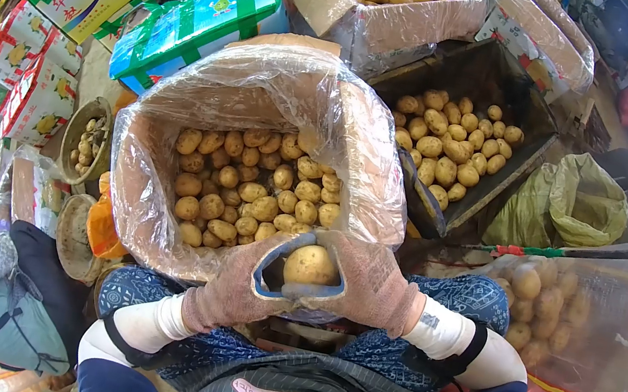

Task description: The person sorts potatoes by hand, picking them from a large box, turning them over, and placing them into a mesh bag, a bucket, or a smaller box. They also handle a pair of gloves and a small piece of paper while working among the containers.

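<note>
A single potato is held in front of my lap, cupped between my two gloved hands. My left hand, in a brownish knit glove with a blue-grey palm, curves round its left side. From the other side, my right hand in a matching glove closes on it, thumb and palm against the skin. Just beyond my hands stands a cardboard box lined with clear plastic, with many potatoes lying loose inside. The hands are at the box's near edge.
To the right, a dark bin holds smaller potatoes, beside a greenish sack and a mesh bag of potatoes. Another lined box stands behind. Printed cartons and baskets line the left, where another person sits.
</note>
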The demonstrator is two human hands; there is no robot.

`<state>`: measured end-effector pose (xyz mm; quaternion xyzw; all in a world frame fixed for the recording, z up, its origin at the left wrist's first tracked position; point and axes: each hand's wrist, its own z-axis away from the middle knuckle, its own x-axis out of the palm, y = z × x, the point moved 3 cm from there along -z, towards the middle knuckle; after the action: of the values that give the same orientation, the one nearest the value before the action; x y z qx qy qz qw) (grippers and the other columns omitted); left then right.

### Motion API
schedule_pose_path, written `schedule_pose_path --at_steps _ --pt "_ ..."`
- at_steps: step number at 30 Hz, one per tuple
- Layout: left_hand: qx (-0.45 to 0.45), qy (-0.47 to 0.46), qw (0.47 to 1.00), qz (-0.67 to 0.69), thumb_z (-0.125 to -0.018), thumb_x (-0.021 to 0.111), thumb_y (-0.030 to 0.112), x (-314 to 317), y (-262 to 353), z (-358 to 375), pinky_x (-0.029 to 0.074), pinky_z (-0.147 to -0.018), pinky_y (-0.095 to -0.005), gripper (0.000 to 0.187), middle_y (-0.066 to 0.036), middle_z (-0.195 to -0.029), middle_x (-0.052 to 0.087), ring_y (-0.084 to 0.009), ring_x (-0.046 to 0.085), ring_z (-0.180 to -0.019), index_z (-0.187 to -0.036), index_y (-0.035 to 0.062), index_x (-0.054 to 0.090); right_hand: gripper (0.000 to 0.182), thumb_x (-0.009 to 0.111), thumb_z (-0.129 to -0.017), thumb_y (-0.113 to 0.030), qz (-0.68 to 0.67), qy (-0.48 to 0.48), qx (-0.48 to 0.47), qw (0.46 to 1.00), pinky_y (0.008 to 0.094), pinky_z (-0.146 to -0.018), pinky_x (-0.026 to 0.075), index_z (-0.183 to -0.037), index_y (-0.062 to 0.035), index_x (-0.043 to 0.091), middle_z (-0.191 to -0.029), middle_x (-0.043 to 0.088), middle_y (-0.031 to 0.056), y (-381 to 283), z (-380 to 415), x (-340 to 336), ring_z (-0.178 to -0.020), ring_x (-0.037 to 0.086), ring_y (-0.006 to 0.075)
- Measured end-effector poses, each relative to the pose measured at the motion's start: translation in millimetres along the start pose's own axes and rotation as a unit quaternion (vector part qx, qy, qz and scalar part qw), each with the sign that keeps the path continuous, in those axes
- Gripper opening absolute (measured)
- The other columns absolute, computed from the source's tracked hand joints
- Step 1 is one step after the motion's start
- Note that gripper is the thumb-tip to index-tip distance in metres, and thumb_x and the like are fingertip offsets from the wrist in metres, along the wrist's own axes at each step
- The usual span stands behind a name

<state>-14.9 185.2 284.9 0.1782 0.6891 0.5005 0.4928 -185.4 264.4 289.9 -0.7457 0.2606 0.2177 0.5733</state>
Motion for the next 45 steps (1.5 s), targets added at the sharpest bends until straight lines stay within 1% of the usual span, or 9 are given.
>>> schedule_pose_path --at_steps 4,8,12,19,24,28,33,39,45 --pt "0.004 0.004 0.999 0.050 -0.069 0.086 0.023 -0.2 -1.4 -0.7 0.053 -0.091 -0.0377 0.075 -0.019 -0.120 0.064 -0.0303 0.066 -0.108 -0.132 0.0006 0.053 0.058 0.078 -0.079 -0.044 -0.011 -0.007 0.006 1.000 0.0400 -0.072 0.054 -0.112 -0.0008 0.059 -0.091 0.068 0.0182 -4.9 0.1 -5.5 -0.082 0.069 0.0330" --pt "-0.016 -0.024 0.999 0.036 -0.069 0.086 0.020 -2.4 1.2 -0.6 0.052 -0.092 -0.0365 0.076 -0.019 -0.120 0.064 -0.0293 0.065 -0.108 -0.134 0.0001 0.052 0.038 0.071 -0.086 -0.031 -0.038 -0.012 0.046 0.998 0.0405 -0.072 0.054 -0.109 -0.0009 0.063 -0.091 0.068 0.0184 4.6 5.2 -5.4 -0.083 0.069 0.0325" --pt "-0.050 -0.042 0.985 0.158 -0.073 0.086 0.024 1.6 -8.4 5.3 0.050 -0.096 -0.0351 0.078 -0.017 -0.123 0.063 -0.0242 0.062 -0.112 -0.136 -0.0027 0.049 0.023 0.064 -0.092 -0.017 -0.047 0.043 0.026 0.998 0.0399 -0.071 0.053 -0.108 -0.0002 0.066 -0.091 0.068 0.0194 0.5 4.4 -15.5 -0.083 0.068 0.0331" --pt "-0.079 -0.046 0.964 0.248 -0.073 0.087 0.033 -3.9 -1.0 4.0 0.045 -0.103 -0.0344 0.088 -0.015 -0.130 0.058 -0.0195 0.055 -0.120 -0.139 -0.0056 0.044 0.020 0.063 -0.093 -0.014 -0.085 0.067 0.064 0.992 0.0357 -0.070 0.052 -0.106 0.0005 0.067 -0.092 0.069 0.0201 7.1 4.6 -13.6 -0.082 0.068 0.0316" --pt "-0.083 -0.043 0.956 0.277 -0.073 0.087 0.037 -4.8 0.4 3.1 0.044 -0.104 -0.0348 0.091 -0.014 -0.132 0.056 -0.0202 0.055 -0.120 -0.140 -0.0046 0.043 0.024 0.067 -0.092 -0.021 -0.214 0.059 0.092 0.971 0.0361 -0.069 0.052 -0.103 0.0002 0.068 -0.088 0.069 0.0173 13.6 5.8 -9.8 -0.077 0.067 0.0298" --pt "-0.112 -0.067 0.961 0.244 -0.074 0.085 0.041 -7.4 5.6 0.5 0.044 -0.104 -0.0350 0.089 -0.013 -0.132 0.056 -0.0203 0.055 -0.119 -0.139 -0.0035 0.044 0.022 0.068 -0.091 -0.021 -0.082 0.035 0.010 0.996 0.0375 -0.065 0.052 -0.101 -0.0011 0.068 -0.085 0.068 0.0158 -2.9 6.2 -17.8 -0.074 0.067 0.0294" --pt "-0.069 -0.077 0.973 0.208 -0.075 0.085 0.040 -5.5 1.9 2.0 0.044 -0.104 -0.0349 0.087 -0.012 -0.131 0.057 -0.0197 0.055 -0.120 -0.139 -0.0021 0.044 0.020 0.069 -0.090 -0.017 -0.095 0.096 0.048 0.990 0.0358 -0.064 0.052 -0.102 -0.0006 0.068 -0.081 0.067 0.0169 4.5 10.0 -16.5 -0.072 0.067 0.0302" --pt "-0.083 -0.039 0.961 0.261 -0.072 0.088 0.037 -6.9 0.0 2.8 0.043 -0.104 -0.0344 0.090 -0.012 -0.131 0.057 -0.0191 0.055 -0.120 -0.139 -0.0039 0.043 0.025 0.066 -0.091 -0.010 -0.153 0.044 0.078 0.984 0.0367 -0.077 0.052 -0.114 -0.0012 0.065 -0.096 0.068 0.0191 16.4 7.5 -10.8 -0.088 0.067 0.0309" --pt "-0.067 -0.044 0.982 0.172 -0.072 0.087 0.037 -11.5 1.5 3.5 0.046 -0.101 -0.0344 0.089 -0.015 -0.128 0.059 -0.0198 0.059 -0.115 -0.138 -0.0048 0.044 0.032 0.063 -0.091 -0.008 -0.195 0.045 0.104 0.974 0.0368 -0.085 0.051 -0.122 -0.0018 0.060 -0.106 0.067 0.0187 26.1 13.5 -2.0 -0.097 0.066 0.0306"
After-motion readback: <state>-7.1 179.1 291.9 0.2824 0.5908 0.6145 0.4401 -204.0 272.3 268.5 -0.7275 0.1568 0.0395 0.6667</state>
